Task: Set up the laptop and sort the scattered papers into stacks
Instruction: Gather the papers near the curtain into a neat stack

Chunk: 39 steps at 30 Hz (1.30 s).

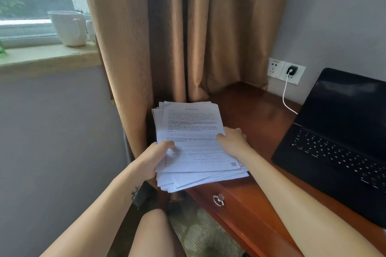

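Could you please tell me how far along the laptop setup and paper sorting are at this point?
Done: the laptop sits open on the desk, screen dark, with a charger in the wall socket. In hand: the left hand and right hand both grip one stack of papers, its edges uneven. Left: squaring it and splitting it into separate stacks; only one is visible.

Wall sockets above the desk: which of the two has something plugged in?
The right socket, nearer the laptop: it holds a black plug with a white cable. The left socket is empty.
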### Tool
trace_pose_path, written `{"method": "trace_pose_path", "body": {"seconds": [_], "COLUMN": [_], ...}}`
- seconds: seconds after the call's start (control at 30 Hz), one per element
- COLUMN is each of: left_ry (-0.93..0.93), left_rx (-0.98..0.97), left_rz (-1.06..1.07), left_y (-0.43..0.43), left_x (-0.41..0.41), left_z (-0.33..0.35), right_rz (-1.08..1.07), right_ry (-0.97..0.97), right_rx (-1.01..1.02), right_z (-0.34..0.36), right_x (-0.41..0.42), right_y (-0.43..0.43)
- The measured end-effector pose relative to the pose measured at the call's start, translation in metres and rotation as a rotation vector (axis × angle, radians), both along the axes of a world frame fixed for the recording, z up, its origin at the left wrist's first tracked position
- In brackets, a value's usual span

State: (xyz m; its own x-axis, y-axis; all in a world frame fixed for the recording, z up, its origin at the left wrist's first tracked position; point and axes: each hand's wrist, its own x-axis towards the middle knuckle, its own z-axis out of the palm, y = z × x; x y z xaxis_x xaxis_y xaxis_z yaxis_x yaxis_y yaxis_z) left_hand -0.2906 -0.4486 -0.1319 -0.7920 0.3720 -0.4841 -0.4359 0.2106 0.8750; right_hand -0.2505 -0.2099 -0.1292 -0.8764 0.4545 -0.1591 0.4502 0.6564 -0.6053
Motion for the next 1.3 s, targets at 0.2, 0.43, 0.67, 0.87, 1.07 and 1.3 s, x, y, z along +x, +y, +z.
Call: {"method": "trace_pose_path", "body": {"seconds": [0.2,0.43,0.67,0.87,1.07,1.3], "left_ry": [0.238,0.597,0.93,0.979,0.827,0.701], "left_rx": [0.004,0.154,0.18,0.137,0.157,0.281], "left_rz": [0.013,0.07,0.098,0.116,0.042,0.068], "left_y": [-0.002,0.001,0.027,0.068,0.085,0.079], "left_x": [0.006,0.028,0.019,0.004,0.002,-0.01], "left_z": [-0.01,-0.012,0.022,0.045,0.028,0.053], "right_rz": [0.023,-0.006,0.064,0.001,-0.061,-0.047], "right_ry": [-0.01,0.144,0.535,0.856,0.88,0.956], "right_rx": [0.078,-0.382,-0.601,-0.39,-0.402,-0.459], "right_z": [0.002,0.006,0.068,0.087,0.051,0.082], "right_x": [0.012,0.02,0.04,0.056,0.072,0.066], "right_y": [0.003,0.02,0.034,0.033,0.034,0.044]}}
